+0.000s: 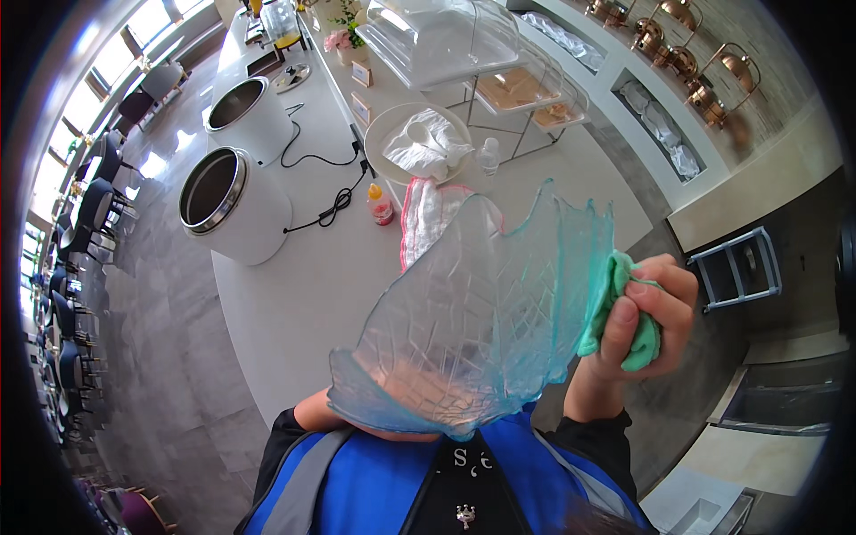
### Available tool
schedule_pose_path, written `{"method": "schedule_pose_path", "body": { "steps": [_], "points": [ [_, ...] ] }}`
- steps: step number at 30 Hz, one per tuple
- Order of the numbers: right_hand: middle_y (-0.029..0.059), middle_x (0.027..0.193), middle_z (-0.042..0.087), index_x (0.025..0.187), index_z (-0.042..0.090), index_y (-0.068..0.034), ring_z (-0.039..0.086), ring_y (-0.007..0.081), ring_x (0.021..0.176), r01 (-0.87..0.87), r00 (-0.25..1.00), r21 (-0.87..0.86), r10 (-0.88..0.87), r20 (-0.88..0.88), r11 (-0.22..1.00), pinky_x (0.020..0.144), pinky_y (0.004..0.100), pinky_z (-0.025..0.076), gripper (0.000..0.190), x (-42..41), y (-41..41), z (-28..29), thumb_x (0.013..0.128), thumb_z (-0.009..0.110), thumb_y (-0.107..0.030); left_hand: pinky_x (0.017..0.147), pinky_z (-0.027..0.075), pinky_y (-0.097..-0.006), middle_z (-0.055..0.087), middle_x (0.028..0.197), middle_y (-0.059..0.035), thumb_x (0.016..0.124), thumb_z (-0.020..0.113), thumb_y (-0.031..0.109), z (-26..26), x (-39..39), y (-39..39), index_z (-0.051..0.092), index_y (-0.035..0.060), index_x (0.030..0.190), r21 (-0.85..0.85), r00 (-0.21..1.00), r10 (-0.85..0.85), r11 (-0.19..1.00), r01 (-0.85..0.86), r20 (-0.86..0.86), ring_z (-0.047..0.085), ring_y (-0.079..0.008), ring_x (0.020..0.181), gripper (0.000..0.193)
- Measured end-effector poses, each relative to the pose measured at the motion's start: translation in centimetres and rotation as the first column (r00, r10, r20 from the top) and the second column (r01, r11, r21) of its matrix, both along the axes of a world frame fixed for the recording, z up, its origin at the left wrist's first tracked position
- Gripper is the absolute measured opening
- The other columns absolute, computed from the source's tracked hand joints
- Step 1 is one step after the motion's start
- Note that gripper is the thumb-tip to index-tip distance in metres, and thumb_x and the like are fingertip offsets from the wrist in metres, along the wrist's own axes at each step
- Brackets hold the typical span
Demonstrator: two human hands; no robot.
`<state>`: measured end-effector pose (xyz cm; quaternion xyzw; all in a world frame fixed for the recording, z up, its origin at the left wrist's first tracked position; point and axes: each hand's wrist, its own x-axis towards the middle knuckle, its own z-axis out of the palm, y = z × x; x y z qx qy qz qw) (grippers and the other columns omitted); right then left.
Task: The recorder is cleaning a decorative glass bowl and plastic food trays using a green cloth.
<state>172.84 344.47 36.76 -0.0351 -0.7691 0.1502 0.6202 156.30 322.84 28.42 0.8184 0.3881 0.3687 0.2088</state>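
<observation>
A large translucent blue leaf-shaped dish [468, 301] with a veined surface and wavy rim is held up before my chest. My right hand [645, 314] pinches a bunched green cloth [622, 321] against the dish's right edge. Behind and beneath the clear wall my left hand [414, 388] shows blurred; its fingers are hard to make out, but it supports the dish from below. Beyond the dish, a white cloth with a red edge [421, 217] lies on the white counter [301, 321], partly hidden by it.
On the counter stand two white round warmers [257, 227] with black cords, a red bottle with a yellow cap [380, 206], a plate [378, 157] holding a white cloth and spoon, a small clear bottle [489, 157], and a tiered stand with clear covers [435, 60].
</observation>
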Motion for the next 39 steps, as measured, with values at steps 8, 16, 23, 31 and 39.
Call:
{"method": "schedule_pose_path", "body": {
  "steps": [8, 16, 23, 31, 39],
  "points": [
    [0.0044, 0.09, 0.057, 0.094, 0.062, -0.009, 0.058, 0.0176, 0.068, -0.25, 0.957, -0.127, 0.265, 0.12, 0.96, 0.055, 0.0279, 0.046, 0.027, -0.7, -2.2, 1.3, 0.072, 0.077, -0.006, 0.087, 0.047, -0.0331, 0.062, 0.114, -0.013, 0.084, 0.059, 0.016, 2.0, 0.7, 0.2, 0.054, 0.0049, 0.128, -0.184, 0.945, 0.218, 0.967, -0.176, 0.243, 0.062, -0.0235, 0.1, 0.046],
    [-0.0033, 0.09, 0.057, 0.089, 0.069, -0.015, 0.055, 0.0133, 0.068, -0.207, 0.948, 0.207, 0.144, 0.283, 0.956, 0.054, 0.0239, 0.049, 0.026, -2.5, -5.6, -1.1, 0.066, 0.078, -0.009, 0.071, 0.05, -0.0302, 0.068, 0.101, -0.0142, 0.076, 0.067, -0.002, 0.6, -0.3, 2.1, 0.06, 0.002, 0.124, -0.124, 0.776, 0.221, 0.975, -0.182, 0.59, 0.067, -0.0203, 0.082, 0.048],
    [-0.0044, 0.081, 0.058, 0.084, 0.069, -0.015, 0.051, 0.0096, 0.057, -0.276, 0.944, 0.164, 0.236, 0.23, 0.947, 0.047, 0.0205, 0.04, 0.019, -1.8, -4.1, -3.0, 0.066, 0.073, -0.013, 0.088, 0.049, -0.0332, 0.062, 0.121, -0.0171, 0.074, 0.063, -0.01, 0.9, 0.3, 1.9, 0.047, -0.0062, 0.134, -0.523, 0.523, 0.434, 0.852, 0.025, 0.733, 0.062, -0.0215, 0.107, 0.062],
    [-0.0017, 0.078, 0.055, 0.083, 0.065, -0.014, 0.055, 0.0162, 0.062, -0.213, 0.923, 0.039, 0.188, 0.337, 0.976, 0.052, 0.0269, 0.045, 0.021, 0.5, -2.3, -4.6, 0.066, 0.075, -0.005, 0.104, 0.037, -0.0537, 0.029, 0.148, -0.0281, 0.069, 0.05, -0.018, -1.0, -0.6, 2.8, 0.021, 0.0002, 0.148, -0.135, -0.103, 0.192, 0.904, 0.406, 0.976, 0.033, -0.0441, 0.135, 0.087],
    [0.0073, 0.08, 0.058, 0.081, 0.064, -0.006, 0.058, 0.0194, 0.066, 0.09, 0.949, -0.113, -0.051, 0.311, 0.99, 0.057, 0.028, 0.046, 0.017, -0.7, 0.9, -1.5, 0.068, 0.071, 0.003, 0.102, 0.036, -0.0617, 0.029, 0.147, -0.0265, 0.068, 0.054, -0.011, 0.5, 0.0, 2.0, 0.019, 0.0027, 0.149, -0.425, -0.081, 0.555, 0.716, 0.553, 0.828, 0.033, -0.0486, 0.133, 0.089]
  ]
}}
